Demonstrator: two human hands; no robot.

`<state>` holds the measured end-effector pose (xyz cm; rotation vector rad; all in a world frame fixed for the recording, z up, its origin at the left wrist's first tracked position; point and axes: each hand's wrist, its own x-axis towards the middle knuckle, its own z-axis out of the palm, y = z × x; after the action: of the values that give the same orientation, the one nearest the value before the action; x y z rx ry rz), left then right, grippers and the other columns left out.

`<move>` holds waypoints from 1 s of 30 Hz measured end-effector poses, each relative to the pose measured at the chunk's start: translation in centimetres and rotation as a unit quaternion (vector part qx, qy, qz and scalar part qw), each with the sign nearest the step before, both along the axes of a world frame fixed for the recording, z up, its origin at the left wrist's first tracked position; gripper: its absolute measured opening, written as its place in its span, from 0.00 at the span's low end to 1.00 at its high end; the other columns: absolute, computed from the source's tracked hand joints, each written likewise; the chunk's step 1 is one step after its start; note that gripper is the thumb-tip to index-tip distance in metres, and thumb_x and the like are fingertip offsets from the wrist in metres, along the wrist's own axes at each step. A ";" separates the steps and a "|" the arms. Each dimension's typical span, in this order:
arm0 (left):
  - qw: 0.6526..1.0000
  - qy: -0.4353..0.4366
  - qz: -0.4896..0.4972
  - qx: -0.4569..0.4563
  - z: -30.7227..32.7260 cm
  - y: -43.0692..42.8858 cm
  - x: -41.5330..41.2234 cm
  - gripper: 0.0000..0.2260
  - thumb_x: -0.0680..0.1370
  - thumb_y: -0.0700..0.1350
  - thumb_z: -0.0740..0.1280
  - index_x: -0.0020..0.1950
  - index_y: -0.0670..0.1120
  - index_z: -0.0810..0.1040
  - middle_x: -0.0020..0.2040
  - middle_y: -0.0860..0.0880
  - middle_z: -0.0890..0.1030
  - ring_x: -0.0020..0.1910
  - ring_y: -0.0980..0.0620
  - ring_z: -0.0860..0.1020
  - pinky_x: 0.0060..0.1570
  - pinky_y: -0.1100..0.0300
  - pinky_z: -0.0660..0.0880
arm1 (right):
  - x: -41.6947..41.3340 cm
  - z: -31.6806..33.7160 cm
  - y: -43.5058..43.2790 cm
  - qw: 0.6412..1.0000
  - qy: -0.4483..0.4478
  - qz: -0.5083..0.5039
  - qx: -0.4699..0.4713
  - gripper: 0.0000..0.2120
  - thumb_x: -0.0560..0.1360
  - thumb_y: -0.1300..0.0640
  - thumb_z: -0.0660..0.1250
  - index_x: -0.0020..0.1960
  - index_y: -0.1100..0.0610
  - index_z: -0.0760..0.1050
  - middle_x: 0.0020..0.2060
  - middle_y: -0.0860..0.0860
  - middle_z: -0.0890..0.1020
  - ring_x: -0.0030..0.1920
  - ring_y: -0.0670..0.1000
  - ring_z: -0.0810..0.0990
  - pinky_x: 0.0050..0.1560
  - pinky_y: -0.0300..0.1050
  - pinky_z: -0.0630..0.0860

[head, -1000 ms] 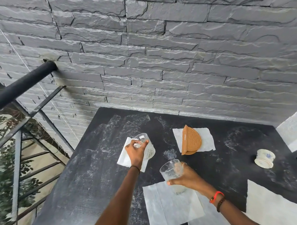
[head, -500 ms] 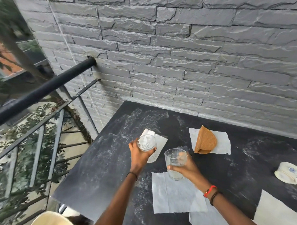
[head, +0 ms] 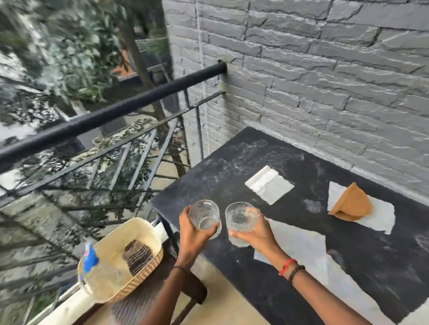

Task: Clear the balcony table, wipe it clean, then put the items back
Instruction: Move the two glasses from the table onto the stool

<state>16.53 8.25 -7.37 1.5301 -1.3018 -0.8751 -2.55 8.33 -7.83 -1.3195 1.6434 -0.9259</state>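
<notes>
left hand [head: 192, 233] gripping glass [head: 204, 215], right hand [head: 254, 231] gripping tumbler [head: 239, 221]

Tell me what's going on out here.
A person is clearing the dusty black table. The left hand grips one clear glass, the right hand grips a second glass, both at the table's left edge, near a woven tray. Paper napkins and a brown woven piece lie on the table, not yet removed.
</notes>
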 end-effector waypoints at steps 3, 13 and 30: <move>0.999 0.025 0.033 -0.006 -0.3 3.1 3.3 0.36 0.62 0.46 0.81 0.63 0.47 0.65 0.58 0.49 0.71 0.56 0.57 0.74 0.55 0.62 0.76 | 3.8 -0.1 1.0 0.999 0.019 0.039 -0.009 0.40 0.55 0.57 0.83 0.63 0.56 0.70 0.58 0.53 0.78 0.59 0.52 0.78 0.63 0.51 0.75; 0.988 0.027 0.152 -0.006 -3.3 14.1 14.4 0.39 0.63 0.44 0.81 0.67 0.46 0.63 0.60 0.53 0.72 0.58 0.66 0.72 0.59 0.73 0.67 | 15.4 -1.0 5.5 0.987 -0.008 0.162 -0.018 0.39 0.56 0.58 0.83 0.63 0.56 0.70 0.56 0.49 0.79 0.57 0.47 0.77 0.58 0.38 0.74; 0.965 0.034 0.237 0.110 -22.4 24.0 27.3 0.42 0.58 0.53 0.81 0.65 0.51 0.62 0.58 0.65 0.67 0.55 0.63 0.70 0.52 0.83 0.62 | 30.3 -19.2 11.0 0.966 0.004 0.259 0.016 0.41 0.56 0.65 0.82 0.60 0.46 0.65 0.54 0.36 0.73 0.57 0.45 0.74 0.54 0.18 0.63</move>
<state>43.78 32.20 -29.77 1.8638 -0.7528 -0.7652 27.78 19.37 -27.03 -1.6214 1.2155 -0.5732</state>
